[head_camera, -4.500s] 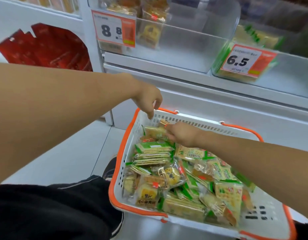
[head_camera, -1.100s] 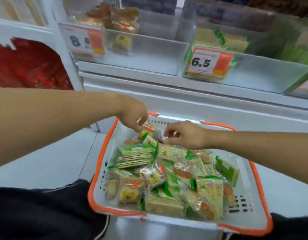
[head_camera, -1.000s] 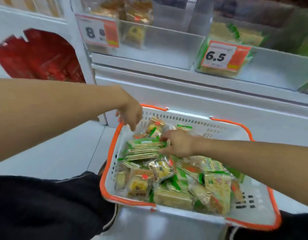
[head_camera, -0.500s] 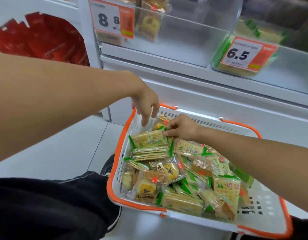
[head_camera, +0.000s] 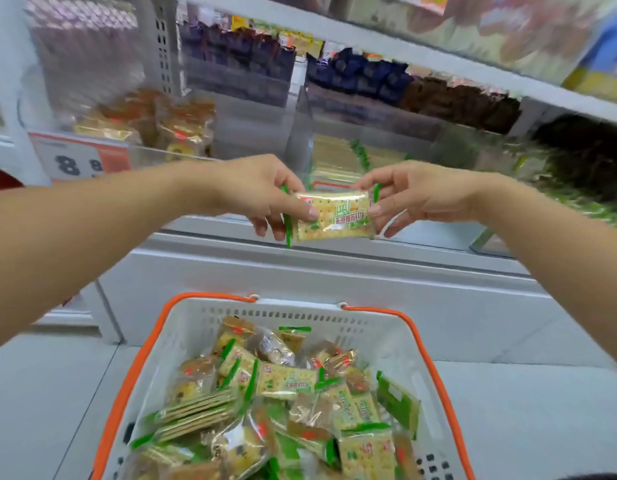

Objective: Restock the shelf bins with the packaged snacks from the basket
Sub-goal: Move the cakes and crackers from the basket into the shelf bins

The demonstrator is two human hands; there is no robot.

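Observation:
A green-and-yellow cracker packet (head_camera: pixel 335 216) is held up in front of the shelf, level with the clear bins. My left hand (head_camera: pixel 262 192) pinches its left end and my right hand (head_camera: pixel 409 195) pinches its right end. Right behind it stands a clear bin (head_camera: pixel 338 161) holding matching green cracker packets. Below, a white basket with an orange rim (head_camera: pixel 425 344) holds several mixed snack packets (head_camera: pixel 286 382).
To the left, a clear bin (head_camera: pixel 154 126) with orange-brown snack packets carries an "8.8" price tag (head_camera: pixel 78 161). Dark blue and brown packets (head_camera: pixel 369 77) fill the higher shelf. More green packets (head_camera: pixel 535 168) sit blurred at the right. A white shelf base (head_camera: pixel 300 271) stands behind the basket.
Both hands rose out of the basket with one green cracker packet and now hold it between them at bin height. The view tilted upward toward the shelves.

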